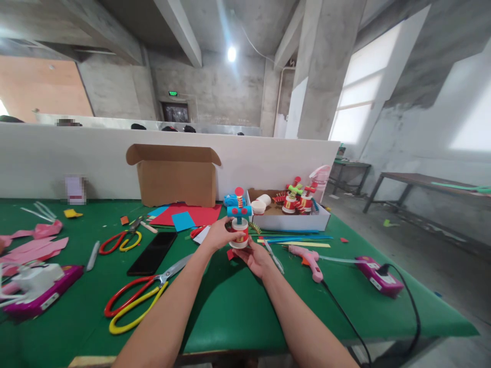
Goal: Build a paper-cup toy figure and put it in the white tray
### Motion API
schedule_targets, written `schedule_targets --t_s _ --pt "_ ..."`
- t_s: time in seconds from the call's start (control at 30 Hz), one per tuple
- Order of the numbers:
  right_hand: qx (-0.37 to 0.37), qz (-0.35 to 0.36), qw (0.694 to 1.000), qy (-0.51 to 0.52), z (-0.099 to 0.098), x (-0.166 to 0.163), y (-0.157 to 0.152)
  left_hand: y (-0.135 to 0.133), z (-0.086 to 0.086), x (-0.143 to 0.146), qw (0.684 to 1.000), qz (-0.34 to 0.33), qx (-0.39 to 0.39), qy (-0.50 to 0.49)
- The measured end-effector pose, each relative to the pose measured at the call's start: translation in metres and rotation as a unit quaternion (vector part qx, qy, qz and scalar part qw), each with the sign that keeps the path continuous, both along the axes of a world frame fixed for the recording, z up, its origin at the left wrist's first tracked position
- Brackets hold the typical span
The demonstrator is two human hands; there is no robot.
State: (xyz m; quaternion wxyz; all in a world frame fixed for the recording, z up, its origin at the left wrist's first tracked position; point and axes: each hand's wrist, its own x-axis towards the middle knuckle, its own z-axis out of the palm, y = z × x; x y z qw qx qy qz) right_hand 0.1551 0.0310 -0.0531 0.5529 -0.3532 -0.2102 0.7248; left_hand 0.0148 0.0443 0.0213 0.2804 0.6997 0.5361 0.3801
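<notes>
Upright between my hands is a craft toy made from a paper cup (239, 236), red with a white rim at the bottom. A blue crosspiece (233, 210) with red dots sits on top, under a folded paper spring and a red disc. My left hand (219, 236) grips the cup from its left side, thumb across the front. Underneath, the fingers of my right hand (258, 258) hold the base from the lower right. A small red paper piece (230, 254) lies below the cup. Folded paper strips (253, 227) show behind it, partly hidden.
A white box (303, 223) holds similar toys and white cups. Large scissors (153, 286), smaller scissors (121, 241) and a phone (152, 254) lie left. On the right are a pink glue gun (310, 259), its cord and a purple power strip (379, 276). Red paper sheets (182, 215) lie behind.
</notes>
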Motion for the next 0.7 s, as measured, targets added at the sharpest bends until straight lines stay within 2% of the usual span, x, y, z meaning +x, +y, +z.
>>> schedule_targets --t_s 0.2,0.7 --pt "-0.01 -0.009 1.0 -0.006 0.005 -0.001 -0.003 0.0 -0.001 0.0 1.0 0.001 0.002 -0.002" --pt "0.018 0.014 0.999 0.027 -0.009 0.003 0.005 0.0 0.0 -0.001 1.0 0.006 -0.002 0.015"
